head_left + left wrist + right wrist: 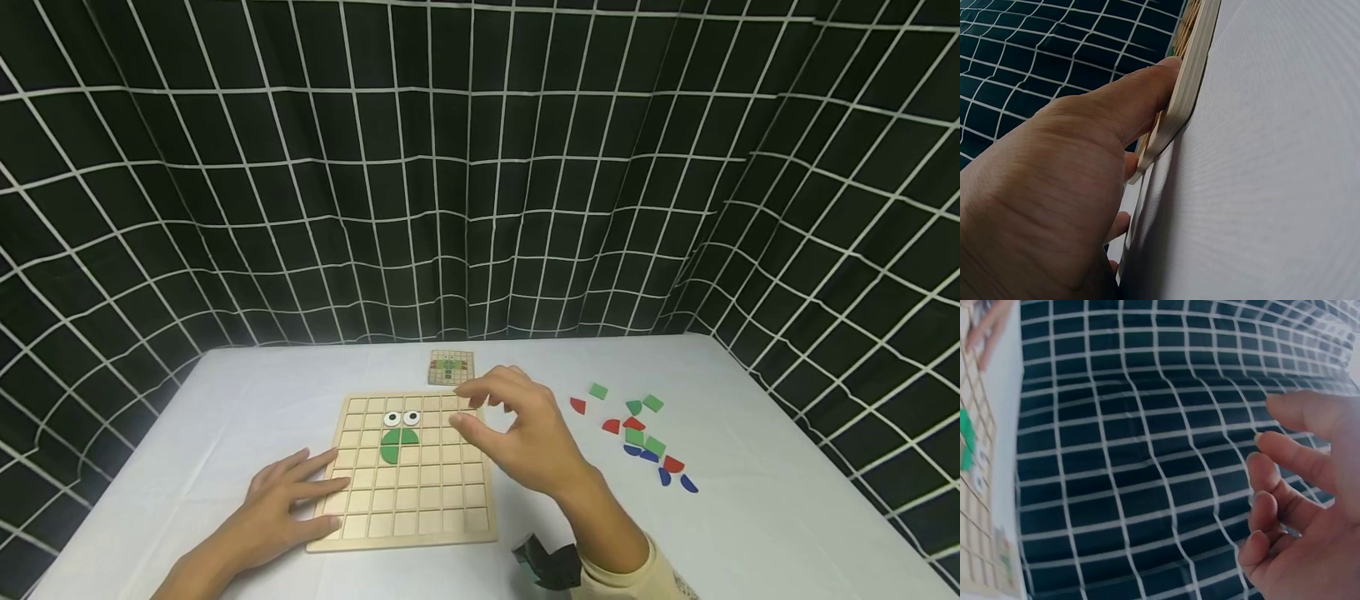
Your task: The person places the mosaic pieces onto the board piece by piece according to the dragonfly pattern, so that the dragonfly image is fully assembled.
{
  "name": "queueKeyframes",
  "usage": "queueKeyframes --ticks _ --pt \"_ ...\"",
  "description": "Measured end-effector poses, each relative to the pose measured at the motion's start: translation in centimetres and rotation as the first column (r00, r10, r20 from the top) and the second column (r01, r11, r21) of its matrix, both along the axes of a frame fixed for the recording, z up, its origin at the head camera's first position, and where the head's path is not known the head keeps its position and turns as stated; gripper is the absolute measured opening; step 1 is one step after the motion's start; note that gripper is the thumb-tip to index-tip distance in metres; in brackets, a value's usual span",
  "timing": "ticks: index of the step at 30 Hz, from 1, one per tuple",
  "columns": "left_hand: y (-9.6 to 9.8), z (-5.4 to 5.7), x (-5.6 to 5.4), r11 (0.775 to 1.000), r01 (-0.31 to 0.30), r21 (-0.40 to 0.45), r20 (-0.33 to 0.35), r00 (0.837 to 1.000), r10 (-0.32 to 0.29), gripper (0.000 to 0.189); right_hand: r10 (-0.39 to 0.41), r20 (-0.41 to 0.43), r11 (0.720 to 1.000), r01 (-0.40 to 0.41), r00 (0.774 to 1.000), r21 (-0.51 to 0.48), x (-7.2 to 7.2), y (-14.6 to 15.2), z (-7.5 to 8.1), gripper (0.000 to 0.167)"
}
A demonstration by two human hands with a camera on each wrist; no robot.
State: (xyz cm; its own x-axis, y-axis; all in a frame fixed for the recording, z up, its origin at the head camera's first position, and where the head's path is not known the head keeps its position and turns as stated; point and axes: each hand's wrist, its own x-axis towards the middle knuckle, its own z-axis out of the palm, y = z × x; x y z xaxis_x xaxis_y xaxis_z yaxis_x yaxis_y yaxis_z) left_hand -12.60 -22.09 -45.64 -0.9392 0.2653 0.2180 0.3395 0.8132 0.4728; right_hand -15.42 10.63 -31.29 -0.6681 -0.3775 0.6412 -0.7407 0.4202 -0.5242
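A wooden grid board point(430, 498) lies on the table. Two white eye discs point(402, 418) sit side by side on it, above three green quarter-round tiles point(390, 454) that touch one another. My left hand point(281, 504) rests with spread fingers on the board's left edge; in the left wrist view its thumb point(1154, 81) presses the rim. Over the board's right side hovers my right hand point(528, 429). Its thumb and index finger are apart with nothing between them, and the right wrist view shows loosely bent fingers point(1294, 456).
Behind the board lies a small pattern card point(452, 367). To the right are scattered green square tiles point(597, 391), red quarter-round tiles point(577, 406) and blue tiles point(689, 483). A black grid curtain point(420, 192) hangs around the white table point(765, 517).
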Motion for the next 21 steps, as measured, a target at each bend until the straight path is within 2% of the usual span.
queueKeyframes --ticks 7,12,15,21 --pt "-0.1 0.0 0.0 1.0 0.0 -0.002 -0.011 1.0 0.0 0.044 -0.086 -0.022 0.996 0.086 0.996 -0.011 -1.0 3.4 1.0 0.025" --pt "-0.2 0.0 -0.1 1.0 0.006 -0.006 -0.023 1.0 -0.006 0.044 -0.112 -0.057 0.992 0.109 0.992 -0.059 -1.7 5.7 1.5 0.029" --pt "-0.2 -0.1 0.0 1.0 0.003 -0.006 -0.02 1.0 -0.004 0.044 -0.141 -0.051 0.988 0.138 0.989 -0.072 -1.9 6.9 1.6 0.032" --pt "-0.1 -0.1 0.0 1.0 0.009 0.0 -0.015 1.0 -0.009 0.044 -0.245 -0.01 0.968 0.244 0.969 -0.061 -2.1 9.0 1.6 0.031"
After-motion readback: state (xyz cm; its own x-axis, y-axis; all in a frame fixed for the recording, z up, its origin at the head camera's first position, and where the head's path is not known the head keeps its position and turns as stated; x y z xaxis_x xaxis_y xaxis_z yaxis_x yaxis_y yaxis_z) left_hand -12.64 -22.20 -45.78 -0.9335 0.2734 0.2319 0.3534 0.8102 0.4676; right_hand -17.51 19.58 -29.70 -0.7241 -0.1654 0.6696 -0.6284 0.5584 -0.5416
